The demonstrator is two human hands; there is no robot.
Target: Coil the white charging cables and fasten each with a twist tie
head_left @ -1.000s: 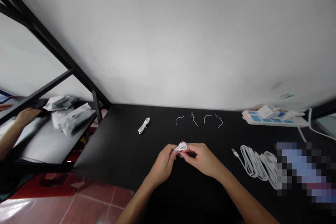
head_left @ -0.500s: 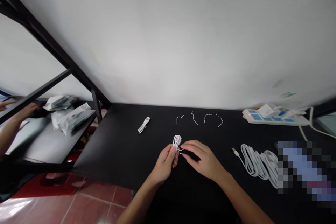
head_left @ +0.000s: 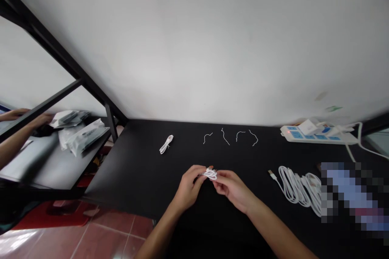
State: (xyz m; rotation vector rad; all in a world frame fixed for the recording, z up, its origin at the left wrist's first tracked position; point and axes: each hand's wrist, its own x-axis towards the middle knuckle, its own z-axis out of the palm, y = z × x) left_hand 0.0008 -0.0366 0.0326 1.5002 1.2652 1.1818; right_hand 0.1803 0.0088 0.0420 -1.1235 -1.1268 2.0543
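Observation:
A small coiled white USB cable is held above the black table, between my two hands. My right hand is closed, thumb and fingers gripping its right side. My left hand pinches its left end, where a thin tie seems to stick out; whether the fingertips grip tie or cable is hard to see. An orange-tipped plug shows on top of the coil. Beyond my hands lie several loose white twist ties in a row. Another bundled white cable, with a tie round its middle, rests to the left.
Several coiled white cables lie at the right, beside a blurred-out patch. A power strip with plugs stands at the back right against the wall. Left of a black metal frame, packaged bags and another person's arms are on a neighbouring table.
The cable bundle has been turned from upright to lying flat and moved slightly right. My right hand has closed on it, and my left hand has shifted to its left end.

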